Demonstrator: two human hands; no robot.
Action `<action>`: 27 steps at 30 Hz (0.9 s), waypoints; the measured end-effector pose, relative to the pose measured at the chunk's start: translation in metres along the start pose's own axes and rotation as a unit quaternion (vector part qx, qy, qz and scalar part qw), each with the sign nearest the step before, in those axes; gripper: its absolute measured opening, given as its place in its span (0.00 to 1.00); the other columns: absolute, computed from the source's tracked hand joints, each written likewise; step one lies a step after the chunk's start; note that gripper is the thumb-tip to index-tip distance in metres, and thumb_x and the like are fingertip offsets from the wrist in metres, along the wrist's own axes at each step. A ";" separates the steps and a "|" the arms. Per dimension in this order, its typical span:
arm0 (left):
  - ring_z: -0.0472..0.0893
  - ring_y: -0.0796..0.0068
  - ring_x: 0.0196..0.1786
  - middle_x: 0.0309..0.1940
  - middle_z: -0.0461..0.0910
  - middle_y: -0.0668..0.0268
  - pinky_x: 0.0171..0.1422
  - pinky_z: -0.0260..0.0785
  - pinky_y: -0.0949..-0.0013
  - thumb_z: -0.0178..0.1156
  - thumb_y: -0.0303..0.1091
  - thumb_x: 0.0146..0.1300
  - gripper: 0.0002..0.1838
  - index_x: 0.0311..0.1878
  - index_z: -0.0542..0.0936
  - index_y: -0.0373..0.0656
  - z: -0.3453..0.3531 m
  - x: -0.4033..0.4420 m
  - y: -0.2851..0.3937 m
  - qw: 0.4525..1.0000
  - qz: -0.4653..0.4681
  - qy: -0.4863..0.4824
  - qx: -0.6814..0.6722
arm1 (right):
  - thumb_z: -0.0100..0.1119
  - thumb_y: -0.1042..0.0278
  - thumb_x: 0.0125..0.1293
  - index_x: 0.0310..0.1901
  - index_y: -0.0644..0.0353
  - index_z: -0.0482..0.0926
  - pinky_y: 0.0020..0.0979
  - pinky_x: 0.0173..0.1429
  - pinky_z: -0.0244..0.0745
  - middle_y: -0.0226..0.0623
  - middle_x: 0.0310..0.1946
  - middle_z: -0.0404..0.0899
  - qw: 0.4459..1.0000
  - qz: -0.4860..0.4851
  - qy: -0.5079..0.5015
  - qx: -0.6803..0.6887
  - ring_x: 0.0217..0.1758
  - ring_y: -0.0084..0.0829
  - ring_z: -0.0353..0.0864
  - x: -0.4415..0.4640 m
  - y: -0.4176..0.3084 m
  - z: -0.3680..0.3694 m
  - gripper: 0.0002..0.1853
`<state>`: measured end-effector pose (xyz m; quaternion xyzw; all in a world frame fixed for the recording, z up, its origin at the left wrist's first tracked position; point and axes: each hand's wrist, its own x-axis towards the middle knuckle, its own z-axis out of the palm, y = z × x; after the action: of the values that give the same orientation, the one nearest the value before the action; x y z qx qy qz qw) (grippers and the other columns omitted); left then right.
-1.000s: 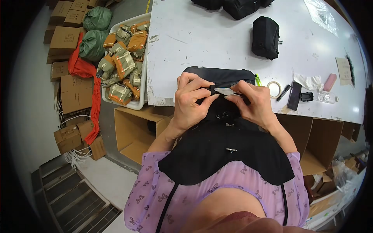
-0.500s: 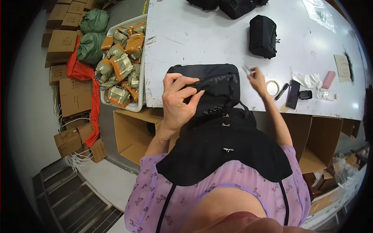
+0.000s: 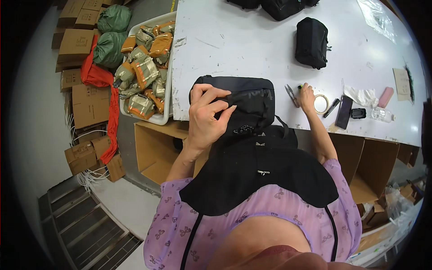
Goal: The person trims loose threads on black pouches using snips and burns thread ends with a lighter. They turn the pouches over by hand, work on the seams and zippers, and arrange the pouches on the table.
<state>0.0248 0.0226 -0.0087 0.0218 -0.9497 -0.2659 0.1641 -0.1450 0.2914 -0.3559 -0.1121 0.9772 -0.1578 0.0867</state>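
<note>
A black bag (image 3: 254,105) lies at the near edge of the white table (image 3: 202,49). My left hand (image 3: 209,112) pinches the bag's fabric near its left side, thumb and fingers close together. To the right of the bag, metal snips (image 3: 292,96) lie on the tabletop. Just right of them my right hand (image 3: 307,98) has its fingers on a small green and black item (image 3: 300,86), mostly covered by the fingertips. A roll of tape (image 3: 321,104) is right beside that hand.
Another black bag (image 3: 311,43) stands farther back, with more at the top edge. A marker (image 3: 331,108), a phone (image 3: 344,112), a black case (image 3: 358,113) and a bottle (image 3: 382,114) lie at right. A white bin (image 3: 168,90) of green-orange bags stands left.
My right hand left the bag, carried the snips rightward and let them go on the table, then reached the green item. My left hand still pinches the bag, which has shifted left.
</note>
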 end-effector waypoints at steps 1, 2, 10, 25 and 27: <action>0.73 0.63 0.45 0.39 0.84 0.68 0.47 0.68 0.65 0.72 0.21 0.41 0.07 0.22 0.81 0.37 -0.001 0.000 0.000 1.000 0.002 -0.002 -0.001 | 0.58 0.75 0.55 0.42 0.68 0.71 0.53 0.45 0.76 0.56 0.39 0.75 1.000 -0.024 -0.001 0.019 0.44 0.58 0.77 0.003 0.004 0.001 0.13; 0.73 0.63 0.45 0.39 0.84 0.68 0.47 0.68 0.65 0.72 0.21 0.41 0.07 0.22 0.81 0.37 -0.001 -0.001 -0.001 1.000 0.001 -0.002 -0.003 | 0.58 0.76 0.56 0.42 0.68 0.71 0.53 0.46 0.75 0.57 0.39 0.75 0.998 -0.047 -0.002 0.038 0.43 0.59 0.77 0.005 0.008 0.003 0.12; 0.73 0.63 0.46 0.39 0.84 0.67 0.46 0.68 0.65 0.72 0.21 0.41 0.07 0.21 0.80 0.37 0.003 -0.001 -0.002 1.000 0.014 -0.010 -0.010 | 0.54 0.64 0.73 0.45 0.62 0.71 0.27 0.32 0.75 0.33 0.29 0.73 0.801 -0.107 -0.118 0.577 0.28 0.24 0.73 -0.008 -0.127 -0.181 0.10; 0.73 0.62 0.47 0.37 0.83 0.66 0.49 0.67 0.63 0.72 0.21 0.40 0.07 0.22 0.81 0.37 0.012 0.006 0.010 0.999 0.038 -0.019 -0.021 | 0.50 0.44 0.71 0.22 0.61 0.80 0.40 0.25 0.64 0.43 0.11 0.69 0.906 -0.194 -0.144 0.349 0.16 0.43 0.70 -0.079 -0.207 -0.239 0.29; 0.73 0.62 0.47 0.38 0.83 0.66 0.50 0.67 0.63 0.72 0.21 0.40 0.07 0.22 0.81 0.37 0.014 0.007 0.012 0.999 0.041 -0.019 -0.023 | 0.49 0.45 0.72 0.23 0.60 0.81 0.41 0.25 0.64 0.43 0.11 0.71 0.911 -0.204 -0.121 0.337 0.16 0.45 0.72 -0.079 -0.206 -0.236 0.28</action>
<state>0.0142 0.0385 -0.0117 -0.0258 -0.9462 -0.2815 0.1572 -0.0778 0.1885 -0.0566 -0.2910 0.8038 -0.4775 0.2032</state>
